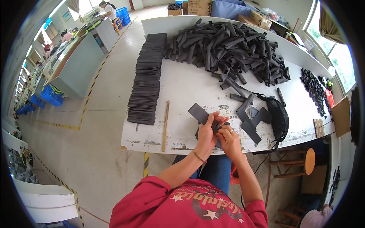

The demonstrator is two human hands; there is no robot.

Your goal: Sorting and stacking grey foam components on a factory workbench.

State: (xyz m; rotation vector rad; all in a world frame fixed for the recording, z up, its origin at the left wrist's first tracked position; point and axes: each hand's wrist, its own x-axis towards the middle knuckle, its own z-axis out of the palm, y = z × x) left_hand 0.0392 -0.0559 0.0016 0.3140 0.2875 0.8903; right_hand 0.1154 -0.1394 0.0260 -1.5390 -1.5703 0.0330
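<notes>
Two hands (205,133) (229,140) pinch black strip (198,113), apparently | near table edge (152,150) | bare tabletop (182,89) beyond

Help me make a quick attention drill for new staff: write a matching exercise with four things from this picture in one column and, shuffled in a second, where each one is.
Things:
1. heap of dark pieces
2. wooden stick
3. black bag
4. dark strip

Places:
A. held in the left hand, with the right hand close by
B. toward the far side of the white table
C. between the row of stacked pieces and the left hand
D. on the table, right of both hands

Pairs: 1-B, 2-C, 3-D, 4-A
</notes>
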